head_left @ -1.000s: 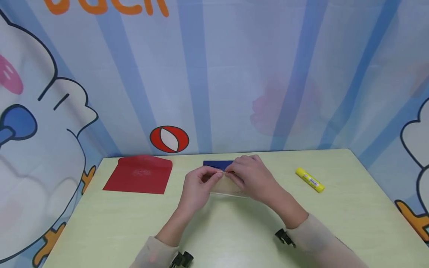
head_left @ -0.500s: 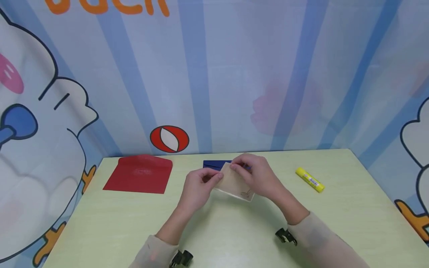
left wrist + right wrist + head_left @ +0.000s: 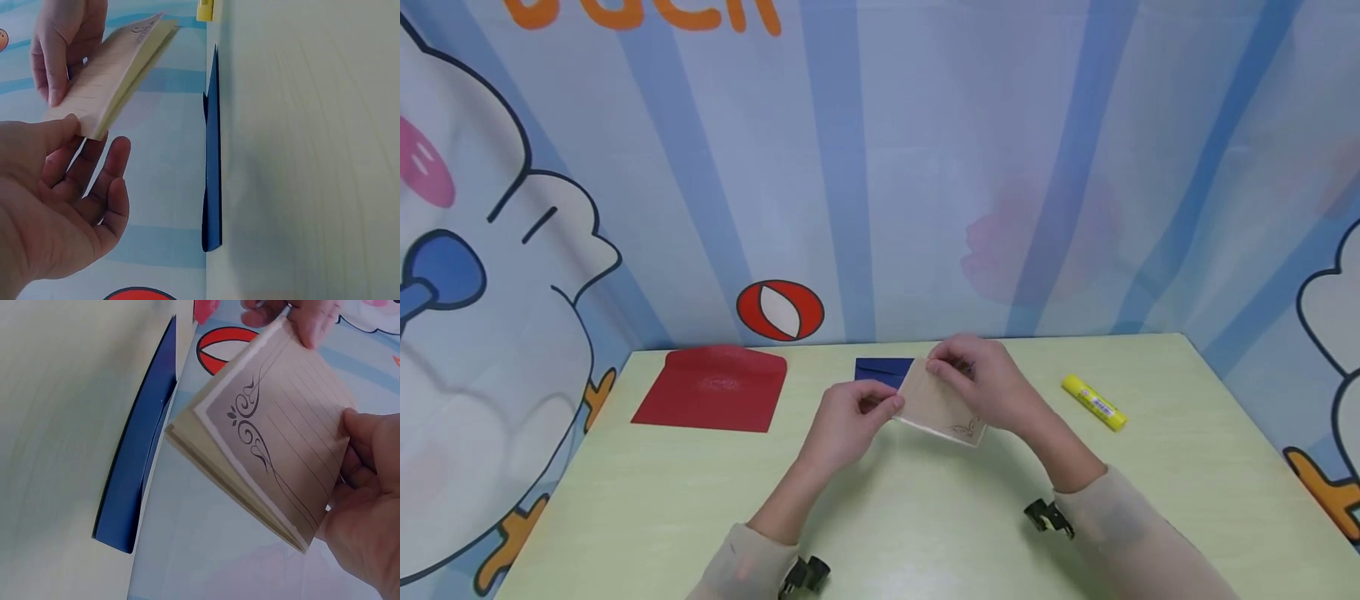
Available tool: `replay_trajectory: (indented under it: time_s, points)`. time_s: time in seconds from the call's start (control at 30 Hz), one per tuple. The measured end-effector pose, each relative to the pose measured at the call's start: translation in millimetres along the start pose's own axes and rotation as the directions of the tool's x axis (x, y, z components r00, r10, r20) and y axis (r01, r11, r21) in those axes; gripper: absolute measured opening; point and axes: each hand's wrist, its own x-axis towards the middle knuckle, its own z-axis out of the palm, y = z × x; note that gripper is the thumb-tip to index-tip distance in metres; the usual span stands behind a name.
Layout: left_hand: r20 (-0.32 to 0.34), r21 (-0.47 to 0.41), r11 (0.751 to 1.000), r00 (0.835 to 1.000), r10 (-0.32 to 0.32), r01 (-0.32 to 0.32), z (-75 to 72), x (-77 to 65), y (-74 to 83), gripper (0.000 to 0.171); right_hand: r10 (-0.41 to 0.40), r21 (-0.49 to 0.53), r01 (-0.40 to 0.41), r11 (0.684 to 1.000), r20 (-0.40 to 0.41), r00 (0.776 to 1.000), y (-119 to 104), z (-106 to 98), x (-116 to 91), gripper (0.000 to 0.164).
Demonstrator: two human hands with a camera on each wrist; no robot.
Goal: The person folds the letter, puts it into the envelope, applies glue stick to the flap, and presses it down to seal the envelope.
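Observation:
A folded sheet of beige lined letter paper (image 3: 938, 402) is held up in front of me, tilted. Its folded layers fan slightly apart at one edge, and a dark scroll ornament (image 3: 247, 425) decorates a corner in the right wrist view. My left hand (image 3: 844, 423) pinches the left corner between thumb and fingertips, its other fingers loosely curled in the left wrist view. My right hand (image 3: 988, 385) pinches the upper right edge. Behind the paper, a blue envelope (image 3: 880, 369) lies on the table, partly hidden in the head view.
To the left lies a red envelope (image 3: 707, 396) with its flap toward the back edge. A yellow glue stick (image 3: 1093, 402) rests on the right of the pale table (image 3: 910, 542). A printed cartoon backdrop (image 3: 917, 167) rises right behind the table.
The letter paper has come into fuller view and shifted right, its lower right corner swinging outward. My right hand has moved right and slightly up; my left hand has barely moved.

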Motion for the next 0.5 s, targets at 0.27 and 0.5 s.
replay_trajectory:
  time_s: [0.27,0.5]
  points:
    - [-0.077,-0.027,0.997,0.994,0.075,-0.077,0.4,-2.5,5.2,0.011,-0.103,-0.057,0.115,0.992,0.185,0.977,-10.7,13.2,-1.7,0.006]
    - [-0.09,-0.052,0.994,0.991,0.096,-0.101,-1.4,-3.5,5.7,0.005,-0.086,-0.053,0.099,0.994,0.21,0.974,-11.8,11.7,-1.8,0.006]
